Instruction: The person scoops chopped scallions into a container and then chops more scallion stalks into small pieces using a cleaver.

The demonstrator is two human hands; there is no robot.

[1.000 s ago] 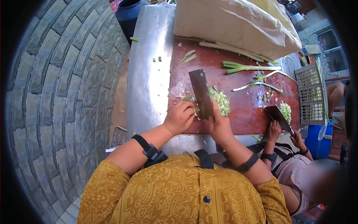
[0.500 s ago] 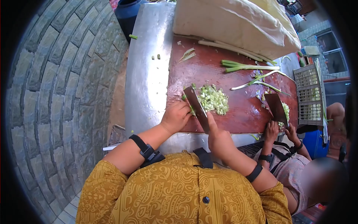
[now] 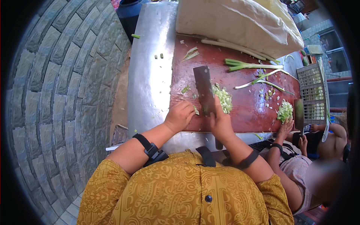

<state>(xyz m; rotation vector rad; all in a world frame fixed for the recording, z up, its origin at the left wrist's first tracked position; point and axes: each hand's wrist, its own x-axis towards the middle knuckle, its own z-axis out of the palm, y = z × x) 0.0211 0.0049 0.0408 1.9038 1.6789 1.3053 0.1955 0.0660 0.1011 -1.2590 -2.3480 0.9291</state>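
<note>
My right hand (image 3: pixel 221 123) grips a cleaver (image 3: pixel 204 90) by its handle, with the forefinger laid along the wide blade. The blade stands over the red-brown cutting board (image 3: pixel 210 123), just left of a heap of chopped scallion (image 3: pixel 222 98). Close by on the left, my left hand (image 3: pixel 180 114) rests on the board with its fingers curled. A short scallion piece (image 3: pixel 196 110) shows at those fingertips; whatever lies under them is hidden. Another scallion bit (image 3: pixel 185 89) lies above my left hand.
Whole scallions (image 3: pixel 251 65) lie at the board's far side beside a cloth-covered block (image 3: pixel 236 26). To the right, a co-worker's hand (image 3: pixel 287 125) touches another chopped heap (image 3: pixel 285 111) near a second cleaver (image 3: pixel 299 114). A plastic crate (image 3: pixel 312 93) stands beyond.
My cleaver has swung more upright and its blade now shows broadside, slightly to the right. My left hand stays nearly in place. The co-worker's cleaver has moved right of their heap.
</note>
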